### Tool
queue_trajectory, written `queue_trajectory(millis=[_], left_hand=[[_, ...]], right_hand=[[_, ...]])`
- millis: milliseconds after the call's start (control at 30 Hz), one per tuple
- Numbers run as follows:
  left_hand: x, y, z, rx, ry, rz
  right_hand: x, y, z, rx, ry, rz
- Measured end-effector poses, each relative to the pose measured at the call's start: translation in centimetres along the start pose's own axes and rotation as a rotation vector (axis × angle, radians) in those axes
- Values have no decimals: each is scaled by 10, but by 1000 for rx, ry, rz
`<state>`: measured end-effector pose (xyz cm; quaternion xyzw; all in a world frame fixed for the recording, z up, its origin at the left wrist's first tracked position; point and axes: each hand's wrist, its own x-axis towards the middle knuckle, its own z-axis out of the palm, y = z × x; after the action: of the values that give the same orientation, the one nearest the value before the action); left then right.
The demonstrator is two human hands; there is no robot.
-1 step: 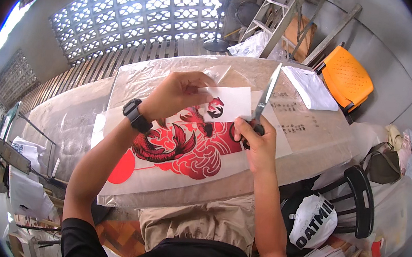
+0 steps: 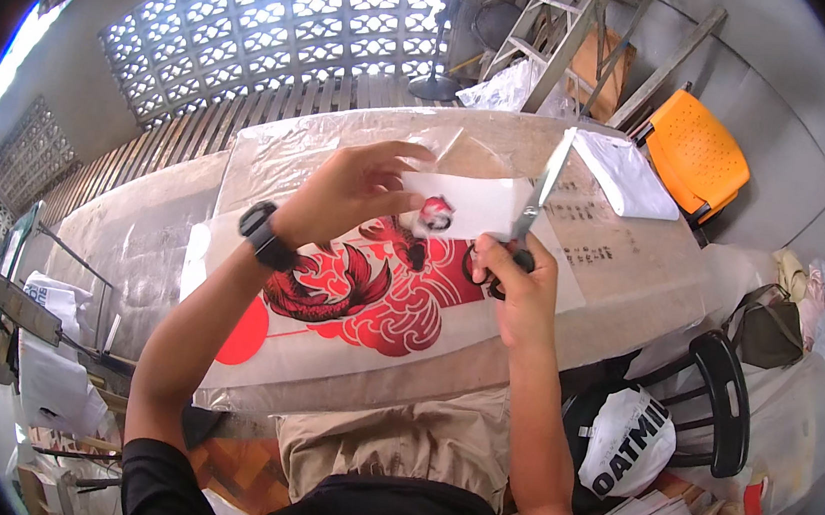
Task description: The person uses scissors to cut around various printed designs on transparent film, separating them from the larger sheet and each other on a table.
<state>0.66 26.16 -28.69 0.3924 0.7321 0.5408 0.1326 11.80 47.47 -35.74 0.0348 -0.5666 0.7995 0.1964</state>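
My right hand (image 2: 520, 284) is wrapped round a pair of scissors (image 2: 550, 176) with dark handles, blades pointing up and away. Its thumb and fingers also meet the lower right corner of a small white paper piece (image 2: 484, 200). That piece bears a red and black fish print, blurred by motion. At the paper's left edge, my left hand (image 2: 354, 191), with a black watch on the wrist, has its fingers apart; the thumb overlaps the edge. Beneath both hands lies a large sheet (image 2: 375, 329) printed with red waves and black-and-red fish.
Clear plastic covers the table (image 2: 630, 290). A folded white cloth (image 2: 627, 175) lies at its far right. An orange chair (image 2: 695, 152) and a ladder (image 2: 555, 46) stand beyond. Near right is a black chair (image 2: 719, 405) with a white bag (image 2: 626, 443).
The small paper has shifted right and tilted, sliding partly out from my left fingers, which have spread. The scissors have moved slightly right with my right hand.
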Motion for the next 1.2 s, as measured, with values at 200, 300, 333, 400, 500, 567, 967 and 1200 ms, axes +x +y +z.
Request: queue_trajectory(millis=[200, 300, 333, 400, 500, 567, 967, 1200], left_hand=[[-84, -68, 17, 1026, -31, -223], [-79, -94, 0, 960, -142, -215], [-72, -100, -8, 939, -142, -165], [-58, -95, -4, 1040, -6, -96], [-53, -59, 26, 672, 130, 80], [-68, -31, 68, -24, 278, 88], [-57, 2, 97, 54, 917, 394], [-54, 10, 82, 41, 826, 512]], right_hand=[[-22, -11, -27, 242, 212, 130], [-26, -12, -26, 253, 252, 184], [-27, -13, -22, 299, 248, 187], [-30, -13, -18, 372, 227, 206], [-35, -17, -14, 437, 196, 239], [-40, -18, -7, 465, 157, 267], [-82, -10, -11, 289, -53, 81], [-118, 7, -14, -120, -220, 101]])
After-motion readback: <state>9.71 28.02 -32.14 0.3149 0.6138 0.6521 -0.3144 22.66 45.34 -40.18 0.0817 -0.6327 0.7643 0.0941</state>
